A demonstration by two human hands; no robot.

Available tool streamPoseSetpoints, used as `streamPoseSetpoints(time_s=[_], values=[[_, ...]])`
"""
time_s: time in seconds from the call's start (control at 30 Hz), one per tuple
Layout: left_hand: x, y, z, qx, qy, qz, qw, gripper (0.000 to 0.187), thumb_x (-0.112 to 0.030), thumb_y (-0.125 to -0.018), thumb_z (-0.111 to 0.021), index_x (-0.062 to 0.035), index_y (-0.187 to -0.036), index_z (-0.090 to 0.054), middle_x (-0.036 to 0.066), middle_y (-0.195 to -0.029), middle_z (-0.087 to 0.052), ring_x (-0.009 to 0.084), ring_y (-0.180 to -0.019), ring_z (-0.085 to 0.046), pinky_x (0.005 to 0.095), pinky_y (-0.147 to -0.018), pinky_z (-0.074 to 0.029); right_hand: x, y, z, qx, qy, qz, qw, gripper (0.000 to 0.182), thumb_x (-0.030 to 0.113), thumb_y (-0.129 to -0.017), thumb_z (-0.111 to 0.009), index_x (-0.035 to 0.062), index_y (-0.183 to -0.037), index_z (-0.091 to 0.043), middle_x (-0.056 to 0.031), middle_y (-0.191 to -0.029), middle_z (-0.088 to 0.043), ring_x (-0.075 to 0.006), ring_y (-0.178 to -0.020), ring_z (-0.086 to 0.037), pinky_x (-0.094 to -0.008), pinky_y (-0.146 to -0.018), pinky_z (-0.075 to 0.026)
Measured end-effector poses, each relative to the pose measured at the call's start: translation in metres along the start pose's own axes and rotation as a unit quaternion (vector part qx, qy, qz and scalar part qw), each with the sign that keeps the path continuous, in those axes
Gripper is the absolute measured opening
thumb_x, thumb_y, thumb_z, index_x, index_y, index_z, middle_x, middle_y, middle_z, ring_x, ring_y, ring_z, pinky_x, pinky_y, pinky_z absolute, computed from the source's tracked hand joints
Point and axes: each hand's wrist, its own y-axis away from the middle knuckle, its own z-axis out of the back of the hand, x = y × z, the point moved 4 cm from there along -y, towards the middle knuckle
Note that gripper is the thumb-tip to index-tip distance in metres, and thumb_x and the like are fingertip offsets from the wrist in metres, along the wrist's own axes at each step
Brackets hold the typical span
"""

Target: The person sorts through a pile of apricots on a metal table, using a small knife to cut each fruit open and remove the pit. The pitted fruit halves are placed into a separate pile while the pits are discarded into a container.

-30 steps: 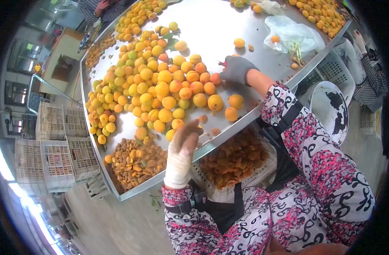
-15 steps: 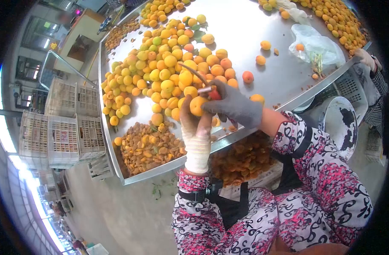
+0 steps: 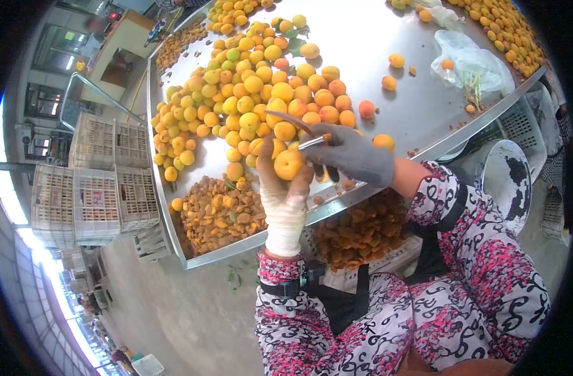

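My left hand [image 3: 285, 203], in a white knitted glove with fingertips uncovered, pinches a yellow-orange apricot [image 3: 289, 165] between thumb and fingers. A curved knife [image 3: 287, 118] is in my right hand [image 3: 364, 156], which wears a grey glove. Its blade points up and left over the fruit, and a shiny metal part shows by the fingers, just above the held apricot. Behind both hands spreads a big heap of apricots [image 3: 252, 81] on the metal table [image 3: 355, 37]. Left of my left hand lies a pile of brown pits and orange scraps [image 3: 220, 213].
Below the table edge, a white crate [image 3: 393, 260] holds cut apricot pieces [image 3: 361, 232]. A worn white basin [image 3: 504, 188] stands at right. Plastic bags [image 3: 465, 59] and more apricots [image 3: 499, 28] lie on the far side. Stacked crates [image 3: 95, 197] stand at left.
My right hand has shifted slightly right and down, with the knife still in it. The red thing by its fingers no longer shows. At right, another person's gloved hand has left the table edge.
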Motion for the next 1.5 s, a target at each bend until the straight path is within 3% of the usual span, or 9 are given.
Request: streamPoseSetpoints(time_s=[0.33, 0.4, 0.87, 0.97, 1.07, 1.2, 1.33, 1.4, 1.5], values=[[-0.015, 0.002, 0.028, -0.036, -0.039, 0.020, 0.998, 0.044, -0.004, -0.080, -0.058, -0.0014, -0.122, -0.046, 0.010, -0.114, -0.052, 0.0168, -0.103, -0.054, 0.0273, -0.089, -0.044, 0.018, 0.019, 0.005, 0.059, 0.283, 0.050, 0.956, 0.028, 0.028, -0.087, -0.056, 0.0043, -0.100, -0.060, -0.0131, -0.077, -0.063, -0.0249, -0.068, -0.061, -0.0339, -0.062, -0.046], [-0.016, 0.003, 0.031, -0.041, -0.024, 0.026, 0.998, 0.044, -0.004, -0.079, -0.059, -0.0015, -0.121, -0.047, 0.010, -0.113, -0.053, 0.0166, -0.102, -0.054, 0.0270, -0.089, -0.044, 0.017, 0.021, 0.004, 0.095, 0.320, 0.043, 0.942, 0.038, 0.044, -0.089, -0.049, 0.0074, -0.098, -0.056, -0.0182, -0.074, -0.059, -0.0352, -0.070, -0.059, -0.0418, -0.064, -0.045], [-0.004, 0.005, 0.035, -0.025, -0.169, 0.079, 0.982, 0.040, -0.006, -0.078, -0.063, -0.0001, -0.116, -0.051, 0.006, -0.101, -0.057, 0.0120, -0.092, -0.054, 0.0227, -0.077, -0.045, 0.012, 0.027, -0.002, 0.114, 0.364, 0.007, 0.924, 0.040, 0.044, -0.091, -0.045, 0.0066, -0.101, -0.057, -0.0202, -0.078, -0.060, -0.0384, -0.076, -0.059, -0.0446, -0.068, -0.046], [0.016, 0.004, 0.023, -0.053, 0.054, 0.062, 0.995, 0.050, -0.038, -0.087, -0.058, 0.0031, -0.115, -0.051, 0.010, -0.104, -0.059, 0.0202, -0.094, -0.057, 0.0324, -0.086, -0.043, -0.005, 0.027, -0.018, 0.056, 0.324, 0.018, 0.944, 0.040, 0.043, -0.091, -0.044, 0.0076, -0.103, -0.057, -0.0205, -0.081, -0.061, -0.0385, -0.076, -0.059, -0.0446, -0.070, -0.047], [0.043, 0.000, 0.017, -0.035, 0.276, 0.152, 0.948, 0.056, -0.045, -0.087, -0.055, 0.0013, -0.119, -0.049, 0.013, -0.106, -0.059, 0.0235, -0.096, -0.056, 0.0338, -0.088, -0.042, -0.018, 0.026, -0.026, -0.022, 0.324, 0.056, 0.944, 0.039, 0.042, -0.090, -0.046, 0.0070, -0.104, -0.056, -0.0207, -0.079, -0.062, -0.0388, -0.076, -0.059, -0.0454, -0.069, -0.047], [0.030, -0.005, 0.011, -0.044, 0.263, 0.182, 0.946, 0.056, -0.044, -0.087, -0.055, 0.0007, -0.120, -0.048, 0.013, -0.104, -0.060, 0.0238, -0.095, -0.057, 0.0339, -0.087, -0.043, -0.018, 0.016, -0.018, -0.013, 0.252, 0.048, 0.967, 0.039, 0.041, -0.090, -0.048, 0.0041, -0.103, -0.053, -0.0215, -0.079, -0.062, -0.0378, -0.075, -0.060, -0.0448, -0.067, -0.047], [0.010, -0.007, 0.004, -0.054, 0.030, 0.025, 0.998, 0.054, -0.044, -0.086, -0.055, -0.0015, -0.119, -0.048, 0.012, -0.100, -0.060, 0.0221, -0.093, -0.056, 0.0342, -0.081, -0.047, -0.022, 0.016, -0.021, -0.030, 0.246, 0.099, 0.964, 0.041, 0.042, -0.090, -0.048, 0.0026, -0.099, -0.054, -0.0215, -0.079, -0.061, -0.0363, -0.075, -0.061, -0.0426, -0.066, -0.047], [0.034, -0.005, 0.002, -0.050, 0.260, 0.149, 0.953, 0.055, -0.045, -0.086, -0.056, -0.0020, -0.119, -0.048, 0.011, -0.099, -0.059, 0.0215, -0.094, -0.055, 0.0351, -0.081, -0.047, -0.030, 0.021, -0.033, -0.063, 0.217, 0.083, 0.971, 0.040, 0.041, -0.090, -0.047, 0.0021, -0.097, -0.054, -0.0216, -0.079, -0.061, -0.0364, -0.075, -0.061, -0.0427, -0.065, -0.047], [0.047, -0.006, 0.002, -0.025, 0.316, 0.175, 0.932, 0.053, -0.044, -0.086, -0.056, -0.0019, -0.118, -0.048, 0.013, -0.100, -0.059, 0.0246, -0.095, -0.055, 0.0369, -0.081, -0.048, -0.027, 0.021, -0.032, -0.072, 0.188, 0.058, 0.978, 0.040, 0.041, -0.091, -0.047, 0.0013, -0.095, -0.054, -0.0216, -0.079, -0.061, -0.0365, -0.075, -0.061, -0.0430, -0.064, -0.047]])
